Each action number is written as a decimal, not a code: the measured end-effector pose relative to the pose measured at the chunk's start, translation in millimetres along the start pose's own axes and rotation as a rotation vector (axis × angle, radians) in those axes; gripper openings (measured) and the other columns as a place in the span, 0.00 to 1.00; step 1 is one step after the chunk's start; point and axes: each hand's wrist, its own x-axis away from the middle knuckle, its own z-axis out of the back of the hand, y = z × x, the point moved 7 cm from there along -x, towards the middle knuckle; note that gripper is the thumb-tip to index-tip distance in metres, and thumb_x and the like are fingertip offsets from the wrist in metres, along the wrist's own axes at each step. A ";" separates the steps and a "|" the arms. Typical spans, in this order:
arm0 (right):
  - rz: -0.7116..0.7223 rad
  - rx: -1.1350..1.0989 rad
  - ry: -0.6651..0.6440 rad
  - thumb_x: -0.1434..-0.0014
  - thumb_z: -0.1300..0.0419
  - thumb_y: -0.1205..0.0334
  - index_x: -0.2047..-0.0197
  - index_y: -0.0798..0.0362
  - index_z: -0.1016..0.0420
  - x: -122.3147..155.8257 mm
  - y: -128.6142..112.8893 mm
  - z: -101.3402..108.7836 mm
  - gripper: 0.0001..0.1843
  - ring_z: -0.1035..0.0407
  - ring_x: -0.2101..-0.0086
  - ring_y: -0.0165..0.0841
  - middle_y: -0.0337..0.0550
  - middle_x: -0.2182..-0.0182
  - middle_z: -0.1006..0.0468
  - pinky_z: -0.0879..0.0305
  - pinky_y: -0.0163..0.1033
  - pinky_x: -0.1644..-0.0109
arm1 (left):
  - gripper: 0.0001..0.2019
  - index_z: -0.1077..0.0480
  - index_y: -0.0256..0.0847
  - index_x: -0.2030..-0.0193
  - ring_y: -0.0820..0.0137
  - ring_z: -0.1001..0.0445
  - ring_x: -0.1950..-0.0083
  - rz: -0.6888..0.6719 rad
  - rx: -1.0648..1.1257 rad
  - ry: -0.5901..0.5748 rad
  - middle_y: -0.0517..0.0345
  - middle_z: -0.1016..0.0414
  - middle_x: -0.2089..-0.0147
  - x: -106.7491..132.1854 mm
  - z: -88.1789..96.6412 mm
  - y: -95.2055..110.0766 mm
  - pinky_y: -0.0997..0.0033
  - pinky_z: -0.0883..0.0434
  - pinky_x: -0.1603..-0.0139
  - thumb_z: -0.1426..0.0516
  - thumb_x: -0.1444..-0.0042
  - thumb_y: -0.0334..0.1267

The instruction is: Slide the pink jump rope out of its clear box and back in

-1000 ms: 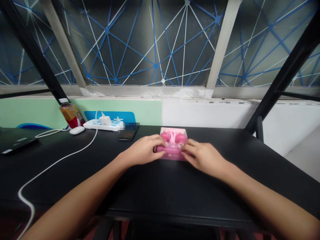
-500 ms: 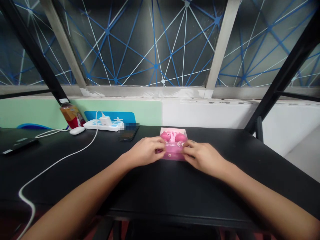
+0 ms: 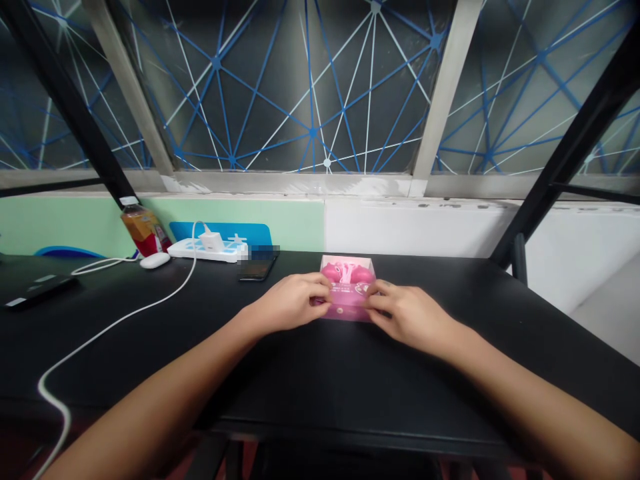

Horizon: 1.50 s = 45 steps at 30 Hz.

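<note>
One box (image 3: pixel 346 300), one phone (image 3: pixel 256 269), one bottle (image 3: pixel 144 229) far left. Left hand (image 3: pixel 290 303) and right hand (image 3: pixel 410 312) pinch box sides, fingers (image 3: pixel 319 291) curled. Box: pink, white-printed, pink contents (image 3: pixel 361 274) visible.

No wording is legible. Small white lettering runs across the front of the pink box (image 3: pixel 347 311), too fine to read. The bottle (image 3: pixel 143 227) wears a yellow-and-red label with unreadable print. Faint grey print marks the white charger plug (image 3: pixel 212 241), and pale stickers on the flat black device (image 3: pixel 43 289) are indecipherable.
</note>
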 end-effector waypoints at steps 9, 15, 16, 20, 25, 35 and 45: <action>-0.021 -0.021 -0.037 0.35 0.49 0.63 0.56 0.49 0.23 -3.0 -5.2 4.6 0.12 0.29 0.69 0.31 0.42 0.59 0.26 0.39 0.38 0.69 | 0.08 0.23 0.42 0.62 0.71 0.24 0.59 0.001 -0.004 -0.005 0.56 0.25 0.49 2.5 5.1 1.6 0.72 0.29 0.58 0.44 0.41 0.33; -0.027 -0.072 -0.049 0.37 0.48 0.64 0.55 0.50 0.25 -1.7 0.8 -0.3 0.11 0.29 0.68 0.31 0.43 0.57 0.26 0.37 0.38 0.66 | 0.09 0.23 0.42 0.59 0.70 0.25 0.56 0.005 0.092 -0.019 0.56 0.26 0.49 0.9 1.6 -3.8 0.71 0.28 0.55 0.43 0.43 0.31; -0.023 -0.084 -0.050 0.38 0.47 0.65 0.55 0.50 0.26 -1.1 2.1 -1.1 0.12 0.29 0.67 0.31 0.43 0.57 0.26 0.36 0.38 0.65 | 0.09 0.23 0.42 0.58 0.71 0.25 0.57 0.008 0.107 -0.024 0.56 0.26 0.49 0.7 0.6 -4.9 0.70 0.28 0.55 0.43 0.43 0.30; -0.021 -0.108 -0.050 0.40 0.47 0.68 0.52 0.48 0.26 1.0 6.0 -2.6 0.14 0.29 0.66 0.32 0.44 0.56 0.27 0.35 0.39 0.64 | 0.10 0.24 0.42 0.57 0.72 0.26 0.59 0.013 0.140 -0.043 0.54 0.26 0.48 0.2 -1.6 -6.6 0.70 0.28 0.58 0.44 0.43 0.29; -0.032 -0.105 -0.050 0.38 0.47 0.66 0.53 0.48 0.26 0.5 5.4 -1.5 0.13 0.29 0.66 0.32 0.43 0.56 0.26 0.36 0.38 0.65 | 0.09 0.24 0.42 0.58 0.71 0.26 0.58 0.004 0.135 -0.036 0.54 0.26 0.48 0.0 0.5 -4.6 0.69 0.28 0.55 0.44 0.43 0.29; -0.032 -0.116 -0.050 0.39 0.48 0.68 0.53 0.48 0.26 -0.7 6.7 -2.7 0.14 0.29 0.66 0.32 0.43 0.56 0.26 0.35 0.39 0.65 | 0.08 0.25 0.41 0.58 0.72 0.26 0.60 0.006 0.114 -0.042 0.55 0.27 0.48 -0.2 -0.8 -5.4 0.70 0.28 0.57 0.44 0.42 0.31; -0.033 -0.198 -0.043 0.42 0.48 0.72 0.51 0.49 0.27 -0.8 6.3 1.0 0.18 0.29 0.66 0.32 0.45 0.55 0.27 0.33 0.40 0.61 | 0.09 0.27 0.41 0.57 0.70 0.27 0.60 0.016 0.091 -0.018 0.54 0.27 0.50 -0.7 1.5 -2.0 0.71 0.29 0.60 0.45 0.43 0.30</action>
